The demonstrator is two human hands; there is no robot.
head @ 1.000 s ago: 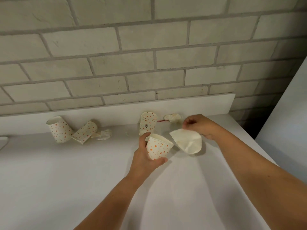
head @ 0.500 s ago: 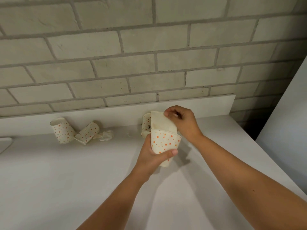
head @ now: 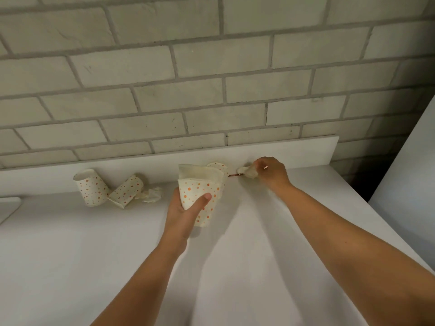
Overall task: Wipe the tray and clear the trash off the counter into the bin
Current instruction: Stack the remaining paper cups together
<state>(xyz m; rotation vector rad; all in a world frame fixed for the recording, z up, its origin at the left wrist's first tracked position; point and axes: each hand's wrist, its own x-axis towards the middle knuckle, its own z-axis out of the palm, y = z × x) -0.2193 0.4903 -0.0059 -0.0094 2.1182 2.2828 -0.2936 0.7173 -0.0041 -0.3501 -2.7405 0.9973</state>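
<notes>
My left hand [head: 186,212] grips an orange-dotted paper cup [head: 202,196] above the white counter [head: 94,255], with a flattened white cup or napkin [head: 200,172] stuffed into it. Behind it another dotted cup [head: 220,167] stands at the backsplash. My right hand [head: 270,172] reaches to the back edge and pinches a crumpled tissue [head: 247,171]; a thin reddish stick [head: 233,175] lies beside it. Two more dotted cups [head: 90,187] [head: 127,190] and a crumpled tissue [head: 153,195] lie at the back left. No bin is in view.
A grey brick wall [head: 211,78] rises behind the white backsplash [head: 282,149]. A white object's corner [head: 9,205] shows at the far left edge. A tall white panel [head: 412,172] stands at the right, with a dark gap beside the counter's end.
My right hand pushed the white flattened piece into the cup held by my left hand, then moved right to the back edge and took hold of the crumpled tissue.
</notes>
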